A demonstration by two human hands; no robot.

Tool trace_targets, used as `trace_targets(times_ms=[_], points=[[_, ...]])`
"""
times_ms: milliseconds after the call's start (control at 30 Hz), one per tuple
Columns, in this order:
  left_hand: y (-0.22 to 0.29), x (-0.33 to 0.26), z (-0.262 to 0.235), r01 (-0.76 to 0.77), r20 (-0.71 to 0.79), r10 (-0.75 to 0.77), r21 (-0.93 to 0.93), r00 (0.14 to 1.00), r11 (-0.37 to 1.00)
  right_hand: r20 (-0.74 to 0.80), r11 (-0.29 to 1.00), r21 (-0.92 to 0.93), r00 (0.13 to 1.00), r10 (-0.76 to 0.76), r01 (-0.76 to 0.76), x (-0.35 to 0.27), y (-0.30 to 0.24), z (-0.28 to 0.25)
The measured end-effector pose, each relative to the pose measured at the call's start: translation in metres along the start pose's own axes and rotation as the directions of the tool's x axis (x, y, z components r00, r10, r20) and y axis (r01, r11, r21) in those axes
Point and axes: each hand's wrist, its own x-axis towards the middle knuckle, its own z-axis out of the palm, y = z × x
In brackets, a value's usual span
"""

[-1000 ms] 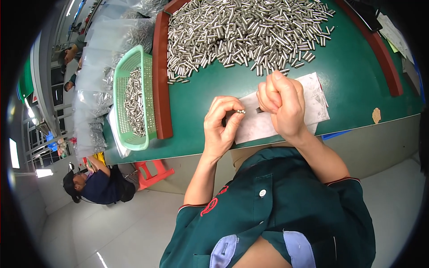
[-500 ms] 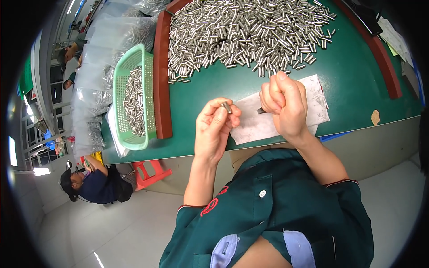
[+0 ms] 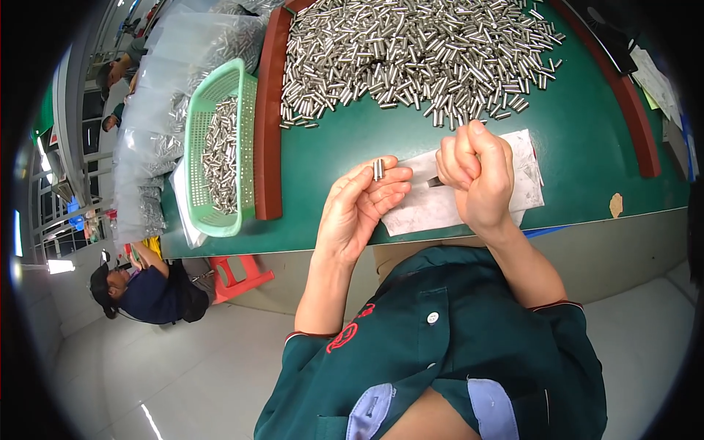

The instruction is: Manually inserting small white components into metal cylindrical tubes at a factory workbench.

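Metal pin [image 3: 378,169], short, cylindrical and silvery, is pinched upright between the thumb and the fingertips of the left hand [image 3: 359,209], above the near edge of the green table [image 3: 587,147]. The left palm is turned upward and its fingers are curled loosely together around the pin. The right hand [image 3: 478,176] is closed into a loose fist just beside it; a thin dark tool [image 3: 434,182] is gripped in it, and only the tip is seen poking out toward the left hand. The tip and the pin are near one another but apart.

Under both hands a white sheet of paper [image 3: 513,202] is laid flat on the table, reaching the near edge. Beyond it a large heap of loose metal pins [image 3: 418,51] is spread across the green surface, bounded by a red-brown raised border [image 3: 268,117] on the left and on the right. Left of that border a light green plastic basket [image 3: 238,88] is set, partly filled with more pins. Clear plastic bags [image 3: 158,125] are piled further left.

A dark green short-sleeved shirt [image 3: 469,345] is worn by the person. On the floor at the lower left another person [image 3: 143,290] in dark blue is seen beside a red stool [image 3: 238,273].
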Motion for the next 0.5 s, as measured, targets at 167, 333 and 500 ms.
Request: trace_targets(times_ms=[167, 333, 500], points=[[0.001, 0.002, -0.006, 0.028, 0.018, -0.026, -0.086, 0.999, 0.996, -0.013, 1.000, 0.021, 1.000, 0.013, -0.013, 0.000, -0.001, 0.001], [0.002, 0.004, -0.006, 0.043, 0.024, -0.040, -0.129, 0.999, 0.991, -0.019, 1.000, 0.016, 1.000, 0.017, -0.017, 0.000, -0.002, 0.001], [0.009, 0.012, 0.005, -0.064, -0.040, 0.064, 0.013, 0.997, 0.998, -0.014, 1.000, 0.012, 1.000, 0.015, -0.015, 0.000, -0.002, 0.001]])
